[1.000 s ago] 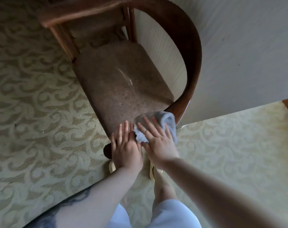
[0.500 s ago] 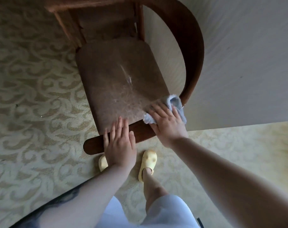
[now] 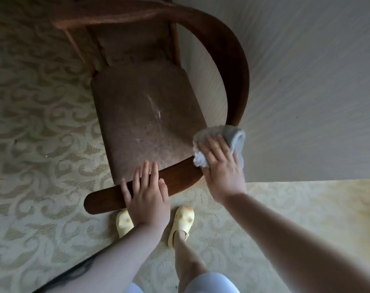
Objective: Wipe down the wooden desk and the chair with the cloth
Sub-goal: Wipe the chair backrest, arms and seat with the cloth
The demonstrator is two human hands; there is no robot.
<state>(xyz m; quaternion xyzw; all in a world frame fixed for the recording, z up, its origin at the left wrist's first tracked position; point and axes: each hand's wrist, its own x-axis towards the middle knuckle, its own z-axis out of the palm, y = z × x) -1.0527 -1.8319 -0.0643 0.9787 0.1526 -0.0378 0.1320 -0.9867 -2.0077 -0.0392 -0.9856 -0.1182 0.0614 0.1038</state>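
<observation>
The right hand (image 3: 222, 166) has slid the cloth (image 3: 220, 144) along the chair (image 3: 150, 115) rail from the near end round to the bend by the wall, so the armrest wipe is progressing; its grip lies flat, fingers spread, pressing the cloth. The left hand (image 3: 147, 193) rests flat on the rail. One chair, one cloth, two slippers (image 3: 182, 220); the bench is not in view.
</observation>
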